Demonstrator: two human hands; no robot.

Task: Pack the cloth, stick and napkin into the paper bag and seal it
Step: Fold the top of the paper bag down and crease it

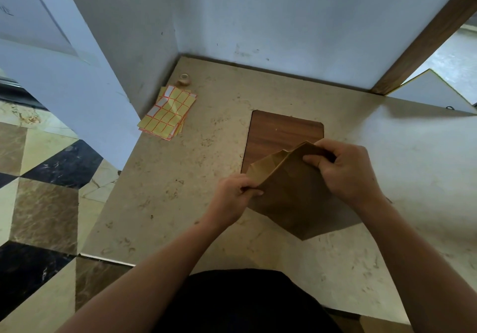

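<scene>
Nearest, both bare forearms reach out over the beige speckled stone table [160,203], and between them the flat brown paper bag [296,198] stands tilted on the table, its far end lifted over a dark wood-grain panel [284,131] set into the top. The left hand [232,195] pinches the bag's left edge with closed fingers [254,190], while the right hand [346,170] grips the upper corner, thumb and fingers clamped on the paper. Judging by the creased, turned-over mouth, the step in hand is folding the top shut; the cloth, stick and napkin are not visible, so presumably inside. Next comes pressing the fold flat and holding it with one hand while the other fetches a seal: further off lie yellow sticker sheets with red-outlined labels [167,111] and a small roll of tape [184,79] near the wall.
</scene>
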